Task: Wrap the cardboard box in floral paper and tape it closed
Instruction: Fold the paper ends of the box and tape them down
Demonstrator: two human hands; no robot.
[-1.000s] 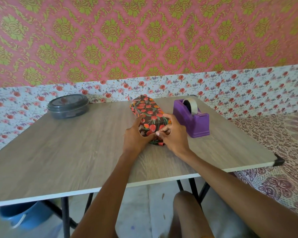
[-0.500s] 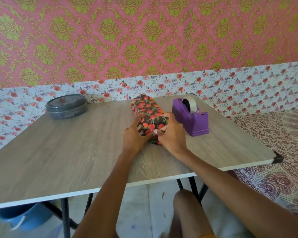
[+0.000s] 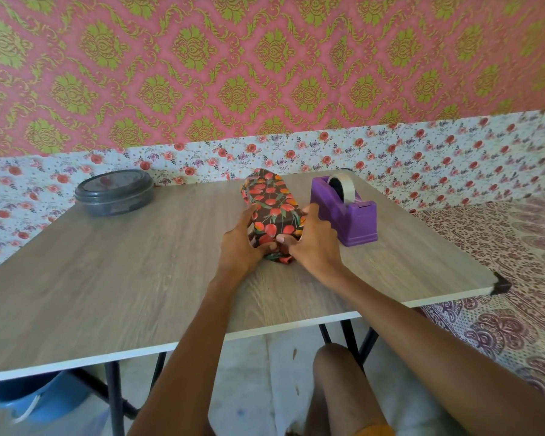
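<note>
The box wrapped in dark floral paper (image 3: 269,199) lies lengthwise on the wooden table (image 3: 123,278), its near end toward me. My left hand (image 3: 241,243) grips the left side of that near end, thumb on the front flap. My right hand (image 3: 313,243) grips the right side, its thumb pressing the folded paper at the front. Both thumbs meet on the end flap. A purple tape dispenser (image 3: 346,209) with a roll of tape stands just right of the box, close to my right hand.
A round dark lidded container (image 3: 114,191) sits at the table's back left. A patterned bed cover (image 3: 501,278) lies to the right of the table. A blue tub (image 3: 35,398) stands on the floor under the table's left side. My knee (image 3: 337,372) shows below the front edge.
Both hands stay at the near end of the box; the thumbs have drawn closer together on the end flap, pressing the paper down.
</note>
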